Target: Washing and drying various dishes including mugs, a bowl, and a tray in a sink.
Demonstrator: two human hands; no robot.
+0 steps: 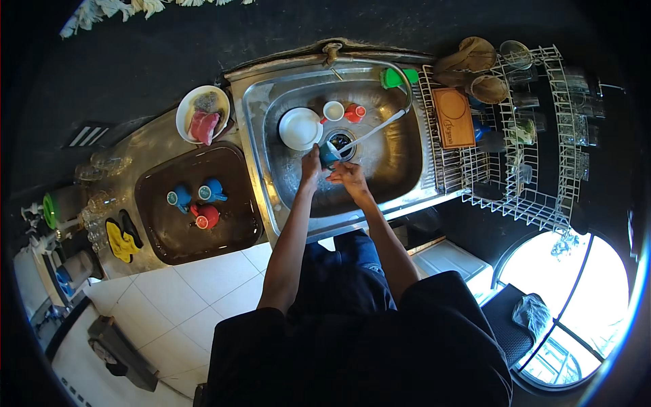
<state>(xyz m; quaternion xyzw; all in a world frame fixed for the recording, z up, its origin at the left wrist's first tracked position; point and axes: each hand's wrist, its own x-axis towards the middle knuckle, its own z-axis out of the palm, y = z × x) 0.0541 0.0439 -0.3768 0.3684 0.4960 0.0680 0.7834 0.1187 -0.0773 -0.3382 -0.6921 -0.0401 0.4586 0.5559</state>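
Observation:
A blue cup (329, 154) is tilted over the steel sink (396, 175), held by my left hand (311, 165). Water from the curved tap (408, 94) streams down to the cup's mouth. My right hand (350, 179) is just below the cup, fingers apart and holding nothing; whether it touches the cup is unclear. White plates or saucers (301, 128) lie in the sink at the left. Beyond the drain (342, 141) are a white-lined cup (333, 111) and a red cup (355, 113).
Left of the sink, a brown tray (163, 224) bears two blue cups (179, 196) and a red cup (206, 216). Behind it stands a white bowl (184, 109) with a pink cloth (204, 127). A wire dish rack (529, 201) with glasses and a wooden board (454, 118) is at right.

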